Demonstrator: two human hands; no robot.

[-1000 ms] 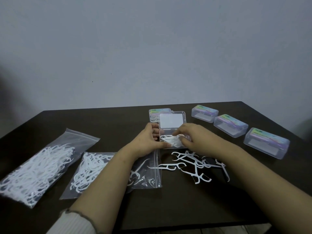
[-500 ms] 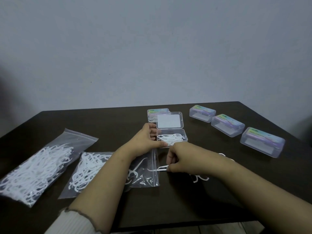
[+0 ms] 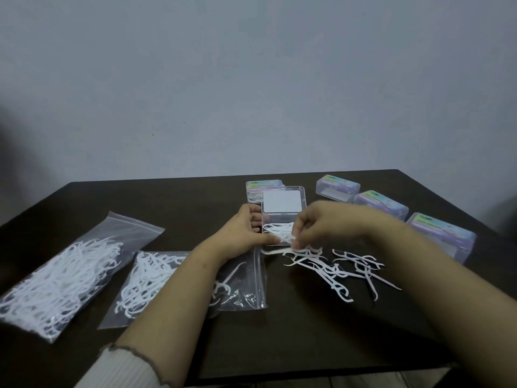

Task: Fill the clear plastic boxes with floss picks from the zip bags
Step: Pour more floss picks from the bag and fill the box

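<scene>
While left hand (image 3: pixel 246 236) steadies open box (image 3: pixel 279 225), right hand's (image 3: pixel 321 222) grip pinches a floss pick (image 3: pixel 279 251) — just before it

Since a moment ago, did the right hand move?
Yes. The right hand went up from the table in front of the open box, pinching a floss pick at its front edge.

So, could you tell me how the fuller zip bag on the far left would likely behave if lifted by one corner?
The zip bag would probably sag, its film being thin and wrinkled. The loose picks would likely slide toward the low end. It seems light for its size.
</scene>
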